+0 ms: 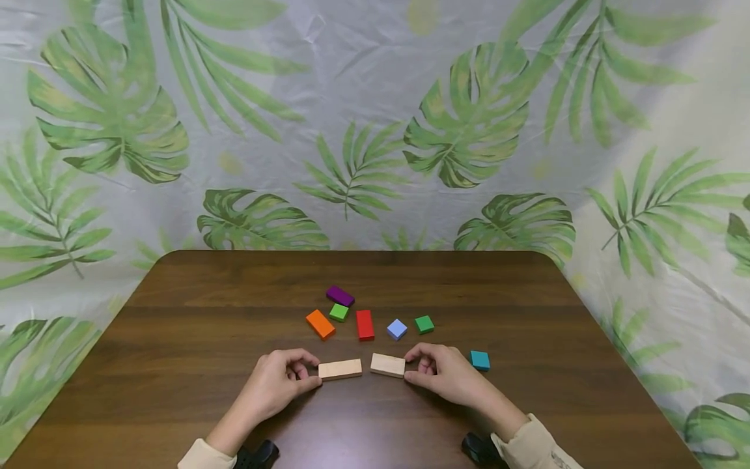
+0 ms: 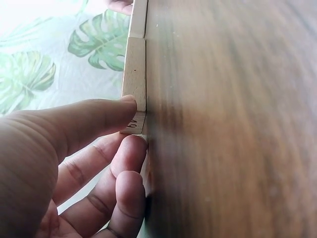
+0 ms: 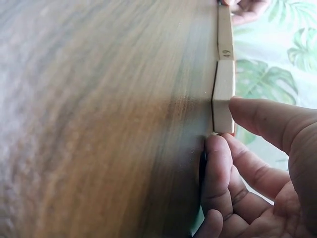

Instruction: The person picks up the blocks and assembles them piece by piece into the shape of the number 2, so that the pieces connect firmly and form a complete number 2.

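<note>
Two plain wooden blocks lie flat on the brown table, end toward end with a small gap between them in the head view. My left hand (image 1: 279,384) pinches the outer end of the left wooden block (image 1: 340,370) between thumb and fingers. At the outer end of the right wooden block (image 1: 388,365), my right hand (image 1: 443,373) does the same. In the left wrist view the thumb (image 2: 99,118) presses the near end of the block (image 2: 134,74), which bears printed digits. The right wrist view has the thumb (image 3: 262,116) on the other block's (image 3: 224,94) corner.
Beyond the hands lie a purple block (image 1: 340,296), a light green block (image 1: 338,312), an orange block (image 1: 320,324), a red block (image 1: 365,325), a light blue block (image 1: 396,329) and a green block (image 1: 424,324). A teal block (image 1: 479,360) sits beside my right hand. The table (image 1: 176,352) meets a leaf-patterned cloth (image 1: 363,85).
</note>
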`<state>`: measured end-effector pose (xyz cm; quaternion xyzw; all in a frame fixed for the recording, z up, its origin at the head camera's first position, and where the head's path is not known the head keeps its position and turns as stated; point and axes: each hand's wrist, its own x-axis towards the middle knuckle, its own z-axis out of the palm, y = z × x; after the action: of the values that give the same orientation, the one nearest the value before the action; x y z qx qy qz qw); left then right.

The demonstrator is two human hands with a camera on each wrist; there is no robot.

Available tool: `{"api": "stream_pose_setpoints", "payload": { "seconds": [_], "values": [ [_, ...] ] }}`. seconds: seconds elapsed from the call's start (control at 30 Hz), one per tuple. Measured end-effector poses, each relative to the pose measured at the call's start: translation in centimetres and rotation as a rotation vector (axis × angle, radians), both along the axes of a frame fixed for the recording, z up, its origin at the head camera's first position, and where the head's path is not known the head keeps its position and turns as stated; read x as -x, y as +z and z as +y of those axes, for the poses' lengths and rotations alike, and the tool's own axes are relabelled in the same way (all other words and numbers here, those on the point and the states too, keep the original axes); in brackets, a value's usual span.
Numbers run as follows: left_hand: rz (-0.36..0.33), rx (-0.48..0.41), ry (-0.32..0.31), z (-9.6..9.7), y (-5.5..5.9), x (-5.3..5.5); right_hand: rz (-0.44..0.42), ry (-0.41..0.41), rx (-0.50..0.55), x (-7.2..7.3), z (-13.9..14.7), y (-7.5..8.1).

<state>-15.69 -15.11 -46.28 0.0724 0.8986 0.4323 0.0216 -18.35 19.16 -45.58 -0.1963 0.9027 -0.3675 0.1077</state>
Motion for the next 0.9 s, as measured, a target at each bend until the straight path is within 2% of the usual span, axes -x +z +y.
{"api": "stream_pose_setpoints", "payload": {
  "seconds": [0.2,0.5,0.9],
  "values": [
    [0.002,-0.006,-0.001,0.06,0.11,-0.05,0.010,0.012,0.012,-0.08,0.04,0.22],
    [0.007,-0.009,-0.002,0.14,-0.01,-0.08,-0.008,-0.019,0.016,0.02,-0.28,0.07],
    [0.016,-0.014,-0.008,0.07,-0.02,-0.05,0.019,-0.010,0.008,-0.09,-0.46,0.22]
  ]
}}
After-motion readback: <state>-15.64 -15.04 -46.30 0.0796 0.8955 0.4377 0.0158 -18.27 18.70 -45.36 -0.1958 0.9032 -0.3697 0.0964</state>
